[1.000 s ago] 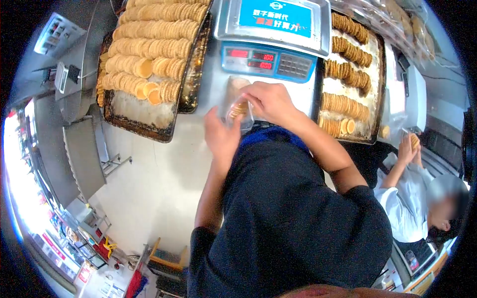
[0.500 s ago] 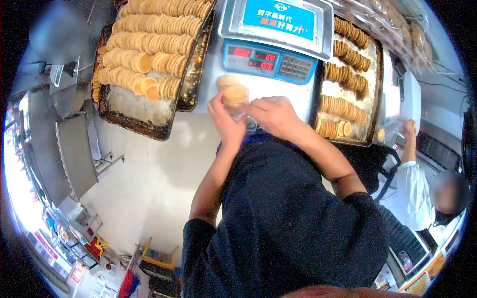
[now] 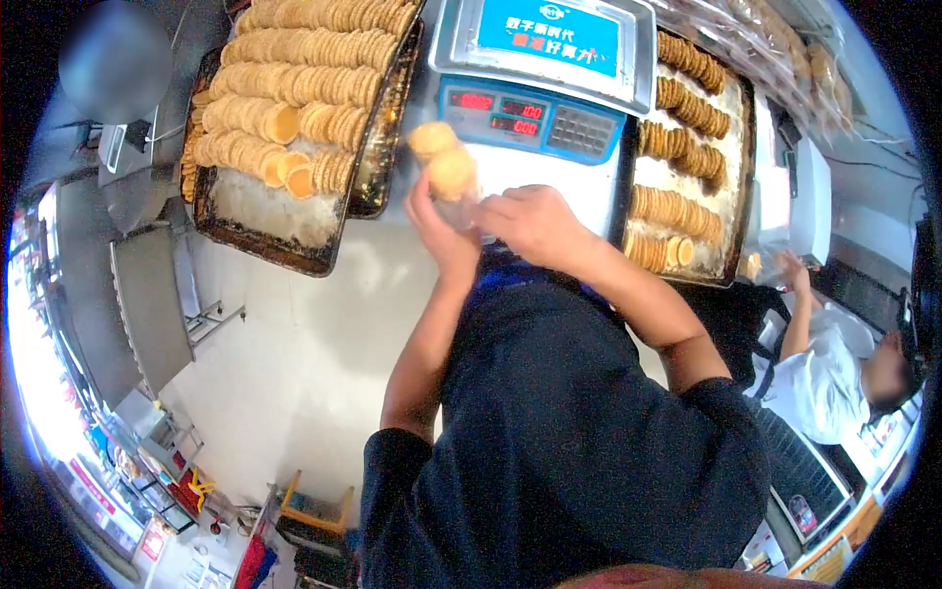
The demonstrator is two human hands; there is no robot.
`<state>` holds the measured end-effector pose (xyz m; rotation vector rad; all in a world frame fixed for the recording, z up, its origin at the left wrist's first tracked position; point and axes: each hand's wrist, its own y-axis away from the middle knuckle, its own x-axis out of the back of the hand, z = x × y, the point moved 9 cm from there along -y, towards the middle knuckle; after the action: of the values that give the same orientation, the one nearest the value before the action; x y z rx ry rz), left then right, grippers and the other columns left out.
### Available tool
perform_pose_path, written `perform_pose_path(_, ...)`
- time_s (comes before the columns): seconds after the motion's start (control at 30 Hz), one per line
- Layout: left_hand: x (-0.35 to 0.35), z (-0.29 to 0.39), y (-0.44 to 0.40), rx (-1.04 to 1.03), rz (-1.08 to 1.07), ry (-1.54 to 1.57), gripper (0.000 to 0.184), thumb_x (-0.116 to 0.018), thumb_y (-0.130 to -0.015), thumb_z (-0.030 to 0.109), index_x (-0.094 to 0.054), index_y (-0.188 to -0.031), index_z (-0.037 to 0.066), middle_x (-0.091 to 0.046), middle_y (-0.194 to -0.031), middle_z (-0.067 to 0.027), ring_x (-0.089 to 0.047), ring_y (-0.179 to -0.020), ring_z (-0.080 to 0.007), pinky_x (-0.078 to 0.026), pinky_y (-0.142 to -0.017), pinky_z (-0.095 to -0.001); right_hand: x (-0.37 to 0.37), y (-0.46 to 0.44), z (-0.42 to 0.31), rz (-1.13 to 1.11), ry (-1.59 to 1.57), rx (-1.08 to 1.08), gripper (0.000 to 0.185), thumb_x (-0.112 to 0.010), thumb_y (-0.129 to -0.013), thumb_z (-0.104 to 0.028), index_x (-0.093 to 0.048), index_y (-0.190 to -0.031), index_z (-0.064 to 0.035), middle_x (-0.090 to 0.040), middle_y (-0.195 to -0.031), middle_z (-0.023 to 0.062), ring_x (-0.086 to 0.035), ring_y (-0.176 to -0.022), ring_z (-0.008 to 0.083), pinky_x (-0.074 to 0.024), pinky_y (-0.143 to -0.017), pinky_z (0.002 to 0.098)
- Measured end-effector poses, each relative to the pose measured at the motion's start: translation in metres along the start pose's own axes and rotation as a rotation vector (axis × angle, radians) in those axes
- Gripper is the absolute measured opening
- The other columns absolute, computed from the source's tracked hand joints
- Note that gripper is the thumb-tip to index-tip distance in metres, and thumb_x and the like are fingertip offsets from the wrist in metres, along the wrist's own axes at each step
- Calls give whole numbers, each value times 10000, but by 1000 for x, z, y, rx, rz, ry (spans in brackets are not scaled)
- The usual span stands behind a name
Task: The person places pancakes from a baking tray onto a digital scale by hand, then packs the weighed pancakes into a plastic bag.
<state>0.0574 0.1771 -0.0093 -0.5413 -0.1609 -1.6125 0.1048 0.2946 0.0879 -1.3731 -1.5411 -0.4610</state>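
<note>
Round golden cookies (image 3: 451,175) sit in a clear plastic bag (image 3: 459,211) just below the weighing scale (image 3: 535,120). My left hand (image 3: 444,236) is closed around the bag and the cookies from the left. On the right, my right hand (image 3: 538,228) pinches the bag's edge, its fingertips partly hidden. Another cookie or stack (image 3: 430,140) shows at the upper left of the held ones; whether it is inside the bag I cannot tell. Red digits glow on the scale, and a metal pan (image 3: 643,59) tops it.
To the left, a dark baking tray (image 3: 270,231) carries rows of pale cookies and overlaps another tray. A second tray (image 3: 702,236) with browner cookies stands to the right. Bagged goods (image 3: 775,49) lie at upper right. A co-worker in white (image 3: 819,383) reaches in at the right.
The held cookies and bag have shifted slightly left and tipped, with my right hand following a little. At the right, the co-worker's hand and head have moved left and lower or inward.
</note>
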Motion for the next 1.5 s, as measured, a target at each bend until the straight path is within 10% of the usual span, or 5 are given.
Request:
perform_pose_path(0.5, 25, -1, -14, 446, -302, 4, 132, -725, -937, 132, -657, -983, 30, -675, -672, -112, -639, -598, -190, -471, -582, -334, 48, 8, 92, 196, -50, -706, 194, -700, -933, -229, -744, -1033, -69, -729, -799, 171, -722, -735, 356, -571, -685, 453)
perform_pose_path(0.67, 13, 17, -9, 373, -222, 111, 121, -701, -974, 125, -650, -977, 15, -673, -680, -98, -620, -607, -140, -472, -589, -315, 68, 22, 91, 444, -494, -807, 196, -735, -920, -153, -708, -1066, -27, -717, -844, 139, -702, -745, 262, -559, -683, 363)
perform_pose_path(0.87, 19, 38, -14, 262, -159, -9, 187, -682, -1008, 198, -661, -991, 14, -666, -676, -102, -628, -624, -134, -482, -597, -333, 30, -16, 25, 187, -264, -65, 262, -726, -876, -148, -658, -1116, -69, -664, -989, 125, -680, -885, 353, -557, -742, 430)
perform_pose_path(1.4, 28, 19, -28, 204, -259, 105, 204, -680, -989, 208, -781, -1070, 50, -770, -1002, -160, -736, -911, -239, -564, -846, -384, 41, 14, 51, -76, 94, -176, 346, -802, -784, -168, -705, -1093, -46, -587, -1442, 195, -513, -1346, 440, -413, -1125, 533)
perform_pose_path(1.5, 36, 59, -33, -143, -430, -313, 310, -761, -897, 286, -755, -1157, 117, -641, -1064, -128, -624, -1038, -331, -527, -901, -436, 30, 33, 87, -11, 67, -324, 182, -755, -806, -39, -704, -980, -37, -685, -1120, 182, -642, -1080, 408, -535, -934, 469)
